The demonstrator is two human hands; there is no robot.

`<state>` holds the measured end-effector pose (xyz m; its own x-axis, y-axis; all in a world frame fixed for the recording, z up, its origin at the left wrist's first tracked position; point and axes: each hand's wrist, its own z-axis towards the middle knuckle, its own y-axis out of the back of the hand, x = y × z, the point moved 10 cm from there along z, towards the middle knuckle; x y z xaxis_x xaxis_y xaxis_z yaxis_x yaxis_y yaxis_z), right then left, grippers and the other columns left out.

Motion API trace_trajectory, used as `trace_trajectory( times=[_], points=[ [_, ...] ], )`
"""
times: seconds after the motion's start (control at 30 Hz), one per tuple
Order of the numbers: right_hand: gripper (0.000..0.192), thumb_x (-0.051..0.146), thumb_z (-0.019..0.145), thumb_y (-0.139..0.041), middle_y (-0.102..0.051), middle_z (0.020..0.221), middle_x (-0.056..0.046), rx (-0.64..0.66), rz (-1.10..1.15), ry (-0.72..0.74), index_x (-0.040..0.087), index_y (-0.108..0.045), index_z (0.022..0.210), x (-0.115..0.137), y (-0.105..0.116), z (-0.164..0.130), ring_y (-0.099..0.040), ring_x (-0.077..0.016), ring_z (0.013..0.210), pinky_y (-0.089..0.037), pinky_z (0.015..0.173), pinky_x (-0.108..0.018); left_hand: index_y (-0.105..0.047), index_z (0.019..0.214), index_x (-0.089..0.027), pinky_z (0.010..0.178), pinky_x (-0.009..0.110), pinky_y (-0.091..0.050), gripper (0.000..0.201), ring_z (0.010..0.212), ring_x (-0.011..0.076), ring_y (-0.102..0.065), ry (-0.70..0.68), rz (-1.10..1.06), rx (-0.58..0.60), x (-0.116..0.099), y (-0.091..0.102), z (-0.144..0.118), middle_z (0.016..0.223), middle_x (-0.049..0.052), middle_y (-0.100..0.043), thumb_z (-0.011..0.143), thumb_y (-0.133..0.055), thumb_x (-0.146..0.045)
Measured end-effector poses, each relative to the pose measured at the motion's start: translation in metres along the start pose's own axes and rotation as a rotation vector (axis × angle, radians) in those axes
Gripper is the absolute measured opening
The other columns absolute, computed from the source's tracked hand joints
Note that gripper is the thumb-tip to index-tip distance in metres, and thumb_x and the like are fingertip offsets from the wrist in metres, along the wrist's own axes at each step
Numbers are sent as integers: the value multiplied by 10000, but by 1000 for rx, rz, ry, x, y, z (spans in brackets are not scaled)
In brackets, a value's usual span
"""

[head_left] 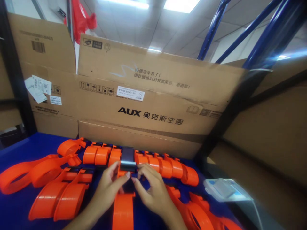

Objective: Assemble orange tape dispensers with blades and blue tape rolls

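Observation:
Upright in front of me is an orange plastic piece (pixel 123 210) that looks like a tape dispenser, with a wide loop at the bottom. A dark flap (pixel 127 154) with a shiny toothed strip shows at its top. My left hand (pixel 110 182) grips its left side, thumb across the front below the strip. My right hand (pixel 151 187) is at its right side, fingers curled and thumb close to the fingertips. Whatever sits between those fingertips is too small and dark to make out.
More orange dispensers (pixel 72 198) lie left, right (pixel 201 214) and in a back row (pixel 165 167) on the blue tabletop (pixel 40 142). A cardboard wall (pixel 153 105) stands behind. At right are a dark frame post (pixel 230 102) and a clear plastic box (pixel 225 190) with a white cable.

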<state>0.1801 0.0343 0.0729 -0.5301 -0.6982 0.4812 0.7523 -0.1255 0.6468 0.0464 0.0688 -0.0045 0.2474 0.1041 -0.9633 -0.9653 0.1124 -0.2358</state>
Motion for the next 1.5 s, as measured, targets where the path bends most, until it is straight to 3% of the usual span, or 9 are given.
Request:
trace_trajectory(
  times=[0.27, 0.5, 0.67, 0.8, 0.9, 1.0, 1.13, 1.37, 1.5],
  points=[
    [135, 249, 910, -583, -609, 937, -54, -39, 134, -15, 229, -478, 827, 1, 11, -2, -564, -214, 864, -441, 790, -333, -645, 1071, -179, 477, 202, -477, 407, 545, 115, -594, 6, -67, 37, -2, -8, -2, 792, 20, -686, 761, -790, -399],
    [117, 345, 948, -567, -603, 1037, -53, -166, 556, -196, 245, -512, 975, -29, 13, -5, -582, -227, 987, -446, 874, -343, -441, 1330, -232, 522, 284, -541, 694, 495, 173, -669, 88, -179, 163, 6, -20, -5, 802, 35, -736, 755, -807, -365],
    [396, 380, 968, -556, -632, 1111, -63, 60, 846, -293, 288, -436, 1334, -23, -12, -4, -613, -235, 1032, -431, 950, -388, -398, 1417, -267, 659, 354, -584, 724, 547, 173, -710, 91, -218, 270, 1, -33, -11, 1062, 96, -734, 805, -778, -338],
    [431, 442, 961, -543, -634, 1085, -59, 193, 979, -332, 292, -444, 1354, -17, -22, -5, -632, -220, 891, -466, 843, -365, -355, 1490, -320, 765, 408, -587, 756, 676, 203, -751, 81, -251, 332, -1, -43, -17, 1399, 170, -568, 843, -747, -326],
    [390, 466, 938, -576, -608, 1052, -42, 165, 947, -342, 302, -487, 1281, -22, -22, -5, -599, -204, 830, -475, 774, -341, -409, 1476, -320, 817, 431, -579, 760, 812, 247, -758, 72, -295, 371, -2, -49, -23, 1469, 174, -509, 814, -779, -281],
    [302, 433, 924, -620, -568, 1009, -27, 66, 803, -347, 288, -522, 1171, -30, -19, -6, -553, -203, 907, -458, 793, -312, -508, 1424, -287, 933, 452, -540, 726, 1121, 334, -671, 68, -297, 380, 0, -49, -25, 1461, 147, -538, 768, -818, -275],
    [244, 422, 940, -602, -536, 961, -15, 22, 700, -322, 266, -486, 1088, -32, -21, -5, -518, -189, 896, -441, 791, -298, -615, 1331, -270, 1164, 473, -322, 497, 1392, 330, -442, 52, -136, 295, 3, -35, -20, 1416, 90, -598, 857, -716, -377],
    [276, 468, 918, -596, -476, 894, -1, -83, 610, -251, 247, -443, 981, -26, -16, -3, -459, -170, 802, -422, 736, -278, -616, 1298, -250, 1119, 435, -369, 441, 1284, 306, -556, 58, -187, 325, -17, -41, -24, 1296, 93, -680, 869, -688, -324],
    [283, 478, 908, -586, -450, 860, 8, -83, 599, -242, 246, -435, 967, -25, -17, -2, -436, -172, 779, -406, 714, -278, -602, 1296, -255, 1061, 402, -410, 446, 1169, 278, -629, 80, -213, 330, -15, -42, -26, 1165, 76, -732, 862, -694, -297]
  ],
)
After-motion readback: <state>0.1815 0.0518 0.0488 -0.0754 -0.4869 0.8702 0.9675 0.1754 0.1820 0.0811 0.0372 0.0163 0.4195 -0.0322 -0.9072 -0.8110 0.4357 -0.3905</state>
